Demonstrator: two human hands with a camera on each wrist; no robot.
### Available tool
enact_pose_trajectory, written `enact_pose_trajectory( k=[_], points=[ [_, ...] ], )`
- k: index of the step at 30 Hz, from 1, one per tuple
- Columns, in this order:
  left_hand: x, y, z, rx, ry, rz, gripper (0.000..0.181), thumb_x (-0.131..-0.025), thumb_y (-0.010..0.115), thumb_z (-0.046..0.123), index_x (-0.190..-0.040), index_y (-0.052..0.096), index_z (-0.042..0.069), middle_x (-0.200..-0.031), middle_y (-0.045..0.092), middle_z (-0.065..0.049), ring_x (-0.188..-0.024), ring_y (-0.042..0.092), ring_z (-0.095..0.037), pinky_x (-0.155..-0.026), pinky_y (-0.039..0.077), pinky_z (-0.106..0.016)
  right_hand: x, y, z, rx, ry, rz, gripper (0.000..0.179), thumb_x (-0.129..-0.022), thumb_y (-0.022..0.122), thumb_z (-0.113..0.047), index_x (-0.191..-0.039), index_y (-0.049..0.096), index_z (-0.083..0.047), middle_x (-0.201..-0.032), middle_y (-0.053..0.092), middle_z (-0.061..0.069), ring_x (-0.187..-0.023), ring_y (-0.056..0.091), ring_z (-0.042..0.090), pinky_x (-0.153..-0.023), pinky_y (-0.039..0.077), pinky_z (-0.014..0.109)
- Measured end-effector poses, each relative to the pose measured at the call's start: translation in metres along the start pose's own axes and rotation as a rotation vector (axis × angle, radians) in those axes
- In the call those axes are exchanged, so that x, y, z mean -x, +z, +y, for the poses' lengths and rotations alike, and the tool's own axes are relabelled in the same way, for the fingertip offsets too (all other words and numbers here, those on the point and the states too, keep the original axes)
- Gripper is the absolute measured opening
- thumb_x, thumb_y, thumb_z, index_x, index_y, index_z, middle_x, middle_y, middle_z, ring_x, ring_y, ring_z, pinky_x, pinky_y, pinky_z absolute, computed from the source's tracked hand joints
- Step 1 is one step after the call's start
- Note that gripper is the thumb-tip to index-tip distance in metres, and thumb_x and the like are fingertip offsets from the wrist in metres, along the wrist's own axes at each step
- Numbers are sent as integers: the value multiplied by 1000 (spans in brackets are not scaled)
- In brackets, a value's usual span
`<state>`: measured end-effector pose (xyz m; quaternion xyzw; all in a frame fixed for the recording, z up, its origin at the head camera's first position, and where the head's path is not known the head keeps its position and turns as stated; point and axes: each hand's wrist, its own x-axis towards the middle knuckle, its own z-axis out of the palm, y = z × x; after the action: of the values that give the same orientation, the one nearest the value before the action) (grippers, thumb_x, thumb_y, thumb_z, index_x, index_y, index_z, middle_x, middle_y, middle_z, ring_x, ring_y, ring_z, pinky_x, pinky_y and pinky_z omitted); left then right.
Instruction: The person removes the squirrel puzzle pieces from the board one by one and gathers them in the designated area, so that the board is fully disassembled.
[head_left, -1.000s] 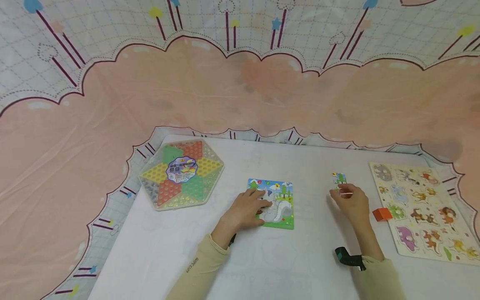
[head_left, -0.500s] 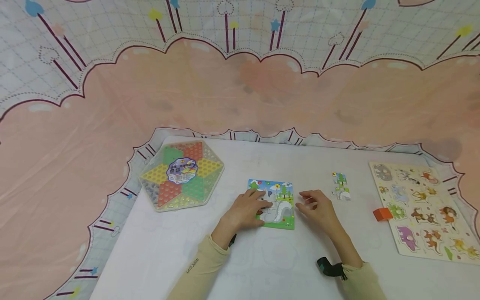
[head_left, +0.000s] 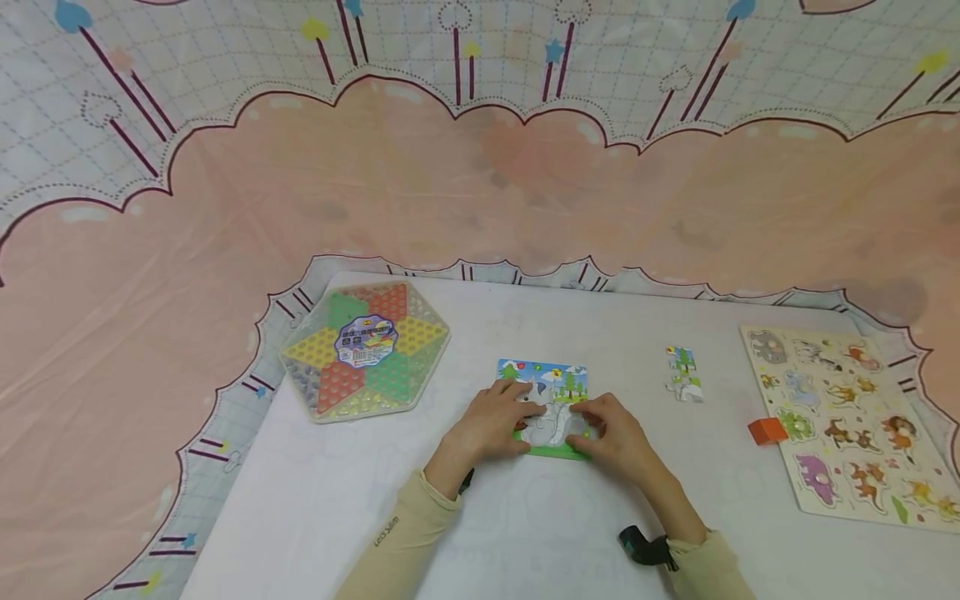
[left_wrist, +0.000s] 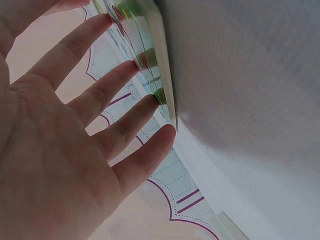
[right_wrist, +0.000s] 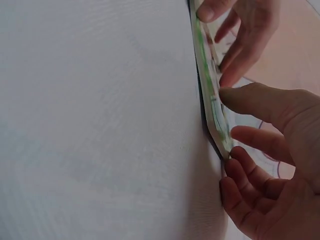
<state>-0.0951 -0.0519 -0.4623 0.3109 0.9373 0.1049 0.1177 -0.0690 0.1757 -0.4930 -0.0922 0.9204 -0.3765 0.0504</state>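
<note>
A square jigsaw puzzle (head_left: 573, 385) with a blue sky, green trees and a white-grey animal lies flat on the white table. My left hand (head_left: 487, 421) rests across its left half, fingers spread, covering part of the picture. In the left wrist view, fingertips (left_wrist: 131, 66) touch the puzzle's face. At its right edge is my right hand (head_left: 618, 437), thumb and index finger apart on the lower right part. The right wrist view shows that thumb (right_wrist: 250, 97) and index finger touching the puzzle face, the other fingers curled by its edge. Joined puzzle pieces (head_left: 684, 375) lie farther right.
A hexagonal board (head_left: 365, 354) with coloured triangles lies at the left. On the right are a wooden animal puzzle board (head_left: 847, 417) and an orange block (head_left: 767, 431) against its left edge. A patterned cloth (head_left: 480, 192) hangs behind the table.
My right hand has left the loose pieces on the right and moved left to the puzzle, where its thumb and index finger now touch. The left hand has stayed in place.
</note>
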Motion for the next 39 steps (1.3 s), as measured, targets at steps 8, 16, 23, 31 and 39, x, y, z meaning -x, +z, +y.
enact_pose_trajectory(
  k=[8, 16, 23, 31, 39],
  points=[
    [0, 1, 1, -4, 2, 5, 52, -83, 79, 37, -132, 65, 28, -148, 46, -4, -137, 37, -29, -102, 42, -49, 2, 0, -1, 56, -38, -25, 42, -75, 86, -14, -112, 72, -4, -93, 51, 3, -79, 45, 13, -67, 40, 26],
    [0, 4, 2, -12, -1, 23, 52, -83, 79, 38, -132, 66, 28, -147, 46, -4, -136, 38, -28, -100, 43, -49, -1, -2, -2, 74, -27, -48, 39, -74, 87, -16, -109, 72, -7, -91, 48, 2, -80, 43, 15, -68, 38, 28],
    [-1, 4, 5, -25, -5, 30, 52, -82, 79, 39, -131, 66, 29, -146, 47, -4, -135, 39, -28, -98, 45, -49, -3, -4, -3, 35, -54, -48, 40, -72, 88, -13, -104, 65, -8, -92, 53, 2, -81, 49, 15, -72, 44, 31],
    [-3, 4, 5, -18, -6, 27, 50, -83, 78, 38, -132, 66, 29, -147, 47, -5, -135, 38, -29, -99, 44, -50, -3, -4, -1, -103, -88, -71, 32, -80, 78, -1, -108, 62, -6, -85, 58, 0, -74, 51, 13, -66, 45, 25],
    [-4, 5, 3, 2, -28, 35, 41, -88, 74, 35, -128, 68, 27, -147, 47, -5, -135, 39, -30, -99, 44, -50, -3, -12, 6, -192, -103, -11, 25, -86, 69, 4, -110, 66, -5, -89, 61, 1, -78, 59, 15, -70, 52, 25]
  ],
)
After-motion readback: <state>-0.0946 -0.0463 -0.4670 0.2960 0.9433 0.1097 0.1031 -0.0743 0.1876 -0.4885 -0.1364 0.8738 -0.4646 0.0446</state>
